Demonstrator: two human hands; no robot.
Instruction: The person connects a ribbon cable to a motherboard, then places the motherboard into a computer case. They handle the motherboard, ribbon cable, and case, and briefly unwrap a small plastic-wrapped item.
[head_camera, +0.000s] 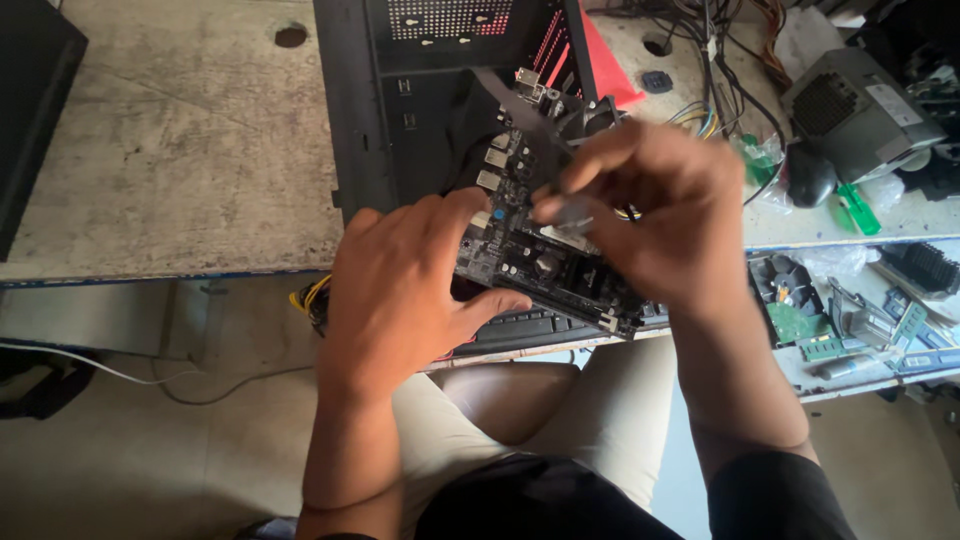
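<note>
Over a dusty grey workbench (180, 150), the left hand (400, 300) grips the black motherboard (545, 265) edge tight while the right hand (660, 215) pinches a small grey part (572, 210) just above it, best lowered slowly and straight.

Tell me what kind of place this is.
Probably a computer repair workshop: an open computer case on a worn bench, a motherboard in the left hand, loose memory sticks.
</note>
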